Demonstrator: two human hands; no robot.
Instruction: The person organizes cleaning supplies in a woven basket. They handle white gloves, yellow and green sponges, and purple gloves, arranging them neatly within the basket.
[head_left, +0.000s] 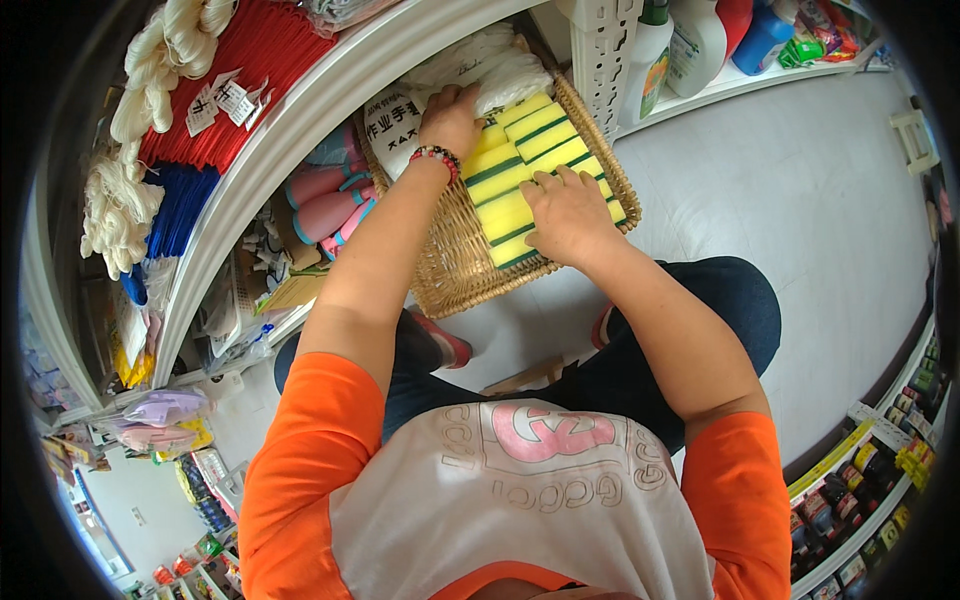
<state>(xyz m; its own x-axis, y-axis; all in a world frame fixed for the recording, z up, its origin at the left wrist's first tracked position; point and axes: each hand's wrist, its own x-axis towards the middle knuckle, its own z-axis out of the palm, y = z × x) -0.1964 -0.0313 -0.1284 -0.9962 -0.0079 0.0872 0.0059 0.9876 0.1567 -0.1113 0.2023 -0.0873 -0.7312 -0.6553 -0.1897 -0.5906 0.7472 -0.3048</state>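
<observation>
A wicker basket (450, 289) is in front of my knees, at the lower shelf. Yellow sponges with green scouring layers (499, 184) are lined up in rows in its right part. My right hand (574, 214) rests on the near sponges, fingers spread. Farther in, my left hand (452, 124), with a beaded bracelet at the wrist, reaches between a printed white plastic bag (390, 135) and the far end of the sponges. Its fingertips touch the clear plastic packaging (517, 79) or lie just over it; I cannot tell which. Bare wicker shows in the basket's near left part.
Left of the basket stand pink spray bottles (330, 214) on the lower shelf. Above them, a curved white shelf edge (300, 97) carries red cords (232, 90) and white yarn hanks (161, 67). A perforated upright (600, 60) and detergent bottles (694, 45) are at the right.
</observation>
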